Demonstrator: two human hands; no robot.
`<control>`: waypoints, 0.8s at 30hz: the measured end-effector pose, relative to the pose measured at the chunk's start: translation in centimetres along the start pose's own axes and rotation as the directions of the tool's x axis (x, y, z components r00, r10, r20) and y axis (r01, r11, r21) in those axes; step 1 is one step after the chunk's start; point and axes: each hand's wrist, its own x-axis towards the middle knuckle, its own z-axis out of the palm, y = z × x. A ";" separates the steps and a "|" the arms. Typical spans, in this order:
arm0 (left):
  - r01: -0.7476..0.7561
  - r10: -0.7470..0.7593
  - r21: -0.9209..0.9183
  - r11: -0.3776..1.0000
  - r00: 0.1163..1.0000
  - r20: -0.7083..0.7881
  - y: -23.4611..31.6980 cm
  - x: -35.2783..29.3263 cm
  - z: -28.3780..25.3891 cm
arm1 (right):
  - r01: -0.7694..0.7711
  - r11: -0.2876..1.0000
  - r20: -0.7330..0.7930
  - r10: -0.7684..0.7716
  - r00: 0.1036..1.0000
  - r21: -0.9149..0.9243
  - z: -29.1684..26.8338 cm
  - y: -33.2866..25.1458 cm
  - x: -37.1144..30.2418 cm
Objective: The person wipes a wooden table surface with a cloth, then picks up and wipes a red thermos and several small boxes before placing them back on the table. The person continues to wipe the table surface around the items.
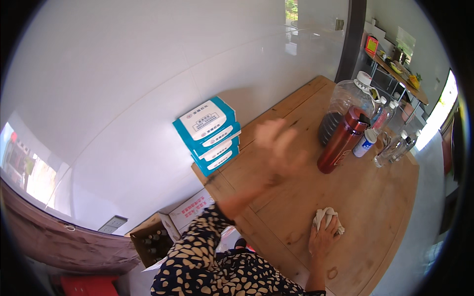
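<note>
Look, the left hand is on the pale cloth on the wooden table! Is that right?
Almost: the right hand is on the pale cloth on the wooden table. The head view shows it, with the left hand apart from the cloth.

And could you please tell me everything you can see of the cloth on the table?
The cloth looks like soft, beige-white fabric, crumpled into a loose bunch with raised folds. It lies on the wooden table, nearer the person than the red bottle. The right hand rests on it, fingers over its near part, hiding some of it; whether they pinch or only press is unclear.
</note>
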 end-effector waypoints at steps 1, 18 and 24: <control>-0.047 0.055 0.104 0.994 0.996 -0.077 -1.9 0.6 -2.0 | 0.001 1.000 -0.007 -0.001 1.000 -0.013 0.1 0.1 -0.1; 0.298 -0.748 0.756 0.583 0.561 0.355 -11.9 4.6 -15.8 | 0.003 1.000 -0.090 -0.004 0.996 -0.018 0.6 0.1 -0.4; 0.222 -0.519 0.634 0.741 0.788 0.331 -7.4 1.6 -15.2 | 0.041 0.999 -0.183 -0.042 0.982 -0.007 0.8 0.3 -0.8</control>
